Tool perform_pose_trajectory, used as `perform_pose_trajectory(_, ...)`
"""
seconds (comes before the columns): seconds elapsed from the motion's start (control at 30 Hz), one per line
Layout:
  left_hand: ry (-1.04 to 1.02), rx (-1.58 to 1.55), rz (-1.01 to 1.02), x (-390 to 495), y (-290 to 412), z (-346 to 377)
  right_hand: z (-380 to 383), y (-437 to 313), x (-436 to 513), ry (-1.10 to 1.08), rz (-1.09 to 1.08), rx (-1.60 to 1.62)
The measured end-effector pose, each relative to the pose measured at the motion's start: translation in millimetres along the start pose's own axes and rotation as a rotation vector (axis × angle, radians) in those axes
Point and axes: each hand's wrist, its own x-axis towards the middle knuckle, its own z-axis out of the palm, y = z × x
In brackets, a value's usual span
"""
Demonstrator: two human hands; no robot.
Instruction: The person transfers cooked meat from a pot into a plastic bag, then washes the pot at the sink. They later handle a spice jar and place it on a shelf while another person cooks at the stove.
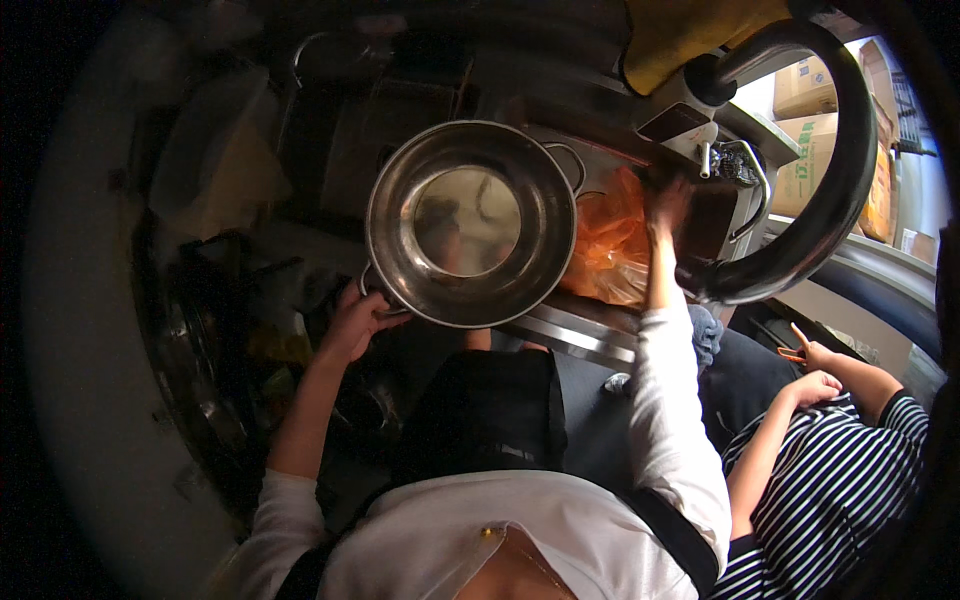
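Note:
My left hand grips the near-left loop handle of a wide, shiny stainless-steel pot. The pot is held at an angle, so its inside faces me, and reflections show on its round bottom. A second loop handle stands out from its upper right rim. My right hand reaches forward beside a crumpled orange plastic bag, right of the pot. Its fingers are blurred and partly in shadow, so whether they hold anything is unclear. Under the bag, a metal edge catches the light.
A thick black curved tube arches at the right, by a metal tap. Cardboard boxes stand beyond. A yellow cloth hangs at the top. Another person in a striped shirt is close on my right. Dark clutter fills the left.

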Motion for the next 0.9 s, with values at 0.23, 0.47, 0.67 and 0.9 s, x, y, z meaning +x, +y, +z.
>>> perform_pose_trajectory(0.23,-0.157,-0.049,-0.127,36,-7,-19,-154,-88,-62,0.139,-0.673,0.077)
perform_pose_trajectory(0.47,-0.114,0.009,0.093,29,-10,0,-125,-235,-141,-0.013,-0.002,0.69)
perform_pose_trajectory(0.67,-0.176,0.099,0.201,42,-6,2,-54,-267,-110,0.281,0.482,0.734)
perform_pose_trajectory(0.9,-0.204,0.542,0.382,79,17,-2,-32,-300,-102,0.047,-0.176,0.853)
